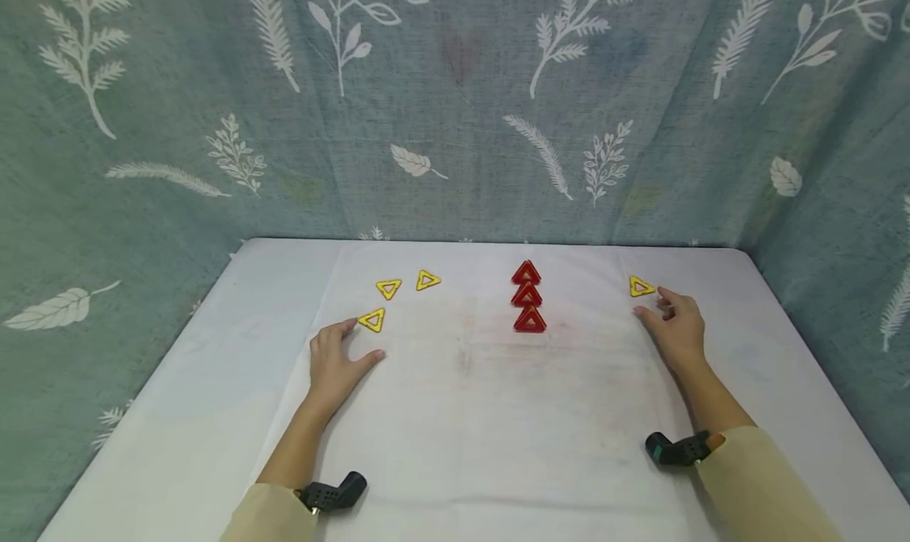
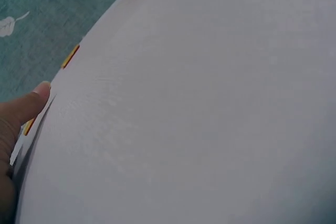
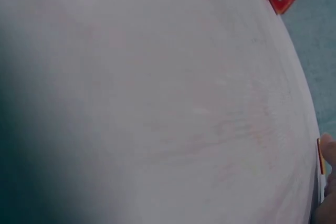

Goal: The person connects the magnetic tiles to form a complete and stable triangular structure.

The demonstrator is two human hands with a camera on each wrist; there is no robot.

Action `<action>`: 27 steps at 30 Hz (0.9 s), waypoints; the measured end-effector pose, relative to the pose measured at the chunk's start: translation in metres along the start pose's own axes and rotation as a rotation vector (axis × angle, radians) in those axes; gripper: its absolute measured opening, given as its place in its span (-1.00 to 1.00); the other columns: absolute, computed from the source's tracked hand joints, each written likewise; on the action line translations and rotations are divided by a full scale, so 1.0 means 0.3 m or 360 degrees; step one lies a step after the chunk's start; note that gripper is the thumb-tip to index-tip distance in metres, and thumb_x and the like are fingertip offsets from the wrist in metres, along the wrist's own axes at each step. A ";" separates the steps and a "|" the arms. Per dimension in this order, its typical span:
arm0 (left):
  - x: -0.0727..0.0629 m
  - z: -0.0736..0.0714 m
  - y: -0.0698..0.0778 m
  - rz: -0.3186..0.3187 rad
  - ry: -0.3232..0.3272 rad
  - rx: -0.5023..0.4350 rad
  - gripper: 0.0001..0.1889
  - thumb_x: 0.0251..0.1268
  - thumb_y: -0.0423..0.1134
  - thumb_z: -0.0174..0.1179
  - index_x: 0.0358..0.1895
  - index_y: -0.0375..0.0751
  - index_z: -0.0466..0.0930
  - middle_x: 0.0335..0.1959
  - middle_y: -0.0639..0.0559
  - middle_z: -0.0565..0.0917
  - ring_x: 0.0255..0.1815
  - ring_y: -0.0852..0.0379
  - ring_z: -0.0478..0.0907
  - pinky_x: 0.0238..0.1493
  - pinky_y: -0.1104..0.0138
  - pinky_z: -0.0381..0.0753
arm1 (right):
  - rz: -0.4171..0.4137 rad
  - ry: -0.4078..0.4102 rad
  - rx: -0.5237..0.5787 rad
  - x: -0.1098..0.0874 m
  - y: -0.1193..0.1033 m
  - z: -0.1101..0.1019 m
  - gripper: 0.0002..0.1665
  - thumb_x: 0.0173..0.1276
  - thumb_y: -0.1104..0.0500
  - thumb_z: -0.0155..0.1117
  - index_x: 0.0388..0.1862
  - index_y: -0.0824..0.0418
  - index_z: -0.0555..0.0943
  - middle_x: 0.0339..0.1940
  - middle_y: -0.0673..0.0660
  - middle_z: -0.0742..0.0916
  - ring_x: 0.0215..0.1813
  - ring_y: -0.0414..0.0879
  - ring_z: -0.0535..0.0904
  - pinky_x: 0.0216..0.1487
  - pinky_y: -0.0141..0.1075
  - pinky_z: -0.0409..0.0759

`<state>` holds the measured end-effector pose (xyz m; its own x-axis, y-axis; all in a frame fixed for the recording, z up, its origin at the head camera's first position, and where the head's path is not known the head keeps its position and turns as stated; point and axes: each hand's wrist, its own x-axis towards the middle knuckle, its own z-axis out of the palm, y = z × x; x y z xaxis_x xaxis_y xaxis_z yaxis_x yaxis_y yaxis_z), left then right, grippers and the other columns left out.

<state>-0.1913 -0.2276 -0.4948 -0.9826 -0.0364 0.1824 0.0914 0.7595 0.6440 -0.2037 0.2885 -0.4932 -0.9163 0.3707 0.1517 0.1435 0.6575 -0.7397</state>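
At the left of the table in the head view, my left hand [image 1: 336, 368] has its thumb spread away from the fingers. Its fingertips are at the left corner of a yellow triangle frame [image 1: 372, 320]; whether they touch it I cannot tell. Two more yellow triangle frames [image 1: 389, 289] [image 1: 428, 280] lie just beyond. On the right, my right hand [image 1: 678, 329] is beside another yellow triangle frame [image 1: 641, 287], thumb and forefinger apart, fingers loosely bent. In the right wrist view the thumb [image 3: 328, 148] partly covers that piece's edge.
Three red triangles [image 1: 527, 295] form a column, one behind another, right of the table's middle. A white cloth covers the table [image 1: 455, 431]. A green leaf-patterned curtain [image 1: 455, 131] hangs along the back and both sides.
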 end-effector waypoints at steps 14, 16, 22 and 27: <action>0.137 0.017 -0.027 -0.0196 -0.0007 0.0213 -0.24 0.01 0.09 0.35 0.30 -0.13 0.38 0.21 -0.20 0.32 0.26 -0.22 0.11 0.24 -0.09 0.01 | -0.0016 -0.0010 -0.0354 0.094 0.014 -0.002 -0.25 0.29 -0.09 0.22 0.34 0.31 0.35 0.25 0.44 0.34 0.28 0.34 0.14 0.26 0.18 0.02; 0.143 0.014 -0.027 -0.0169 -0.0027 0.0233 -0.32 0.02 0.12 0.34 0.24 -0.07 0.46 0.18 -0.19 0.33 0.22 -0.22 0.13 0.21 -0.10 0.01 | -0.0012 -0.0041 -0.0396 0.107 0.016 -0.003 -0.22 0.30 -0.14 0.20 0.36 0.27 0.33 0.27 0.43 0.33 0.28 0.35 0.14 0.26 0.18 0.00; 0.148 0.008 -0.019 -0.0098 -0.0074 0.0234 -0.43 0.05 0.15 0.31 0.13 -0.02 0.59 0.13 -0.18 0.37 0.16 -0.20 0.18 0.12 -0.07 0.05 | 0.0016 -0.0122 -0.0536 0.133 0.024 -0.001 -0.19 0.30 -0.27 0.11 0.36 0.21 0.35 0.28 0.42 0.31 0.27 0.37 0.14 0.21 0.19 0.03; 0.142 0.004 -0.019 -0.0113 -0.0076 0.0223 -0.47 0.04 0.13 0.32 0.09 -0.03 0.61 0.11 -0.15 0.40 0.14 -0.16 0.21 0.13 -0.04 0.08 | -0.0008 -0.0103 -0.0515 0.135 0.021 0.007 -0.28 0.32 -0.23 0.12 0.27 0.24 0.45 0.23 0.42 0.35 0.24 0.37 0.16 0.18 0.19 0.05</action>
<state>-0.2338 -0.2327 -0.4915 -0.9926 -0.0648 0.1026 0.0014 0.8396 0.5433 -0.2407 0.3061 -0.4931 -0.9376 0.3313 0.1054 0.2407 0.8373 -0.4908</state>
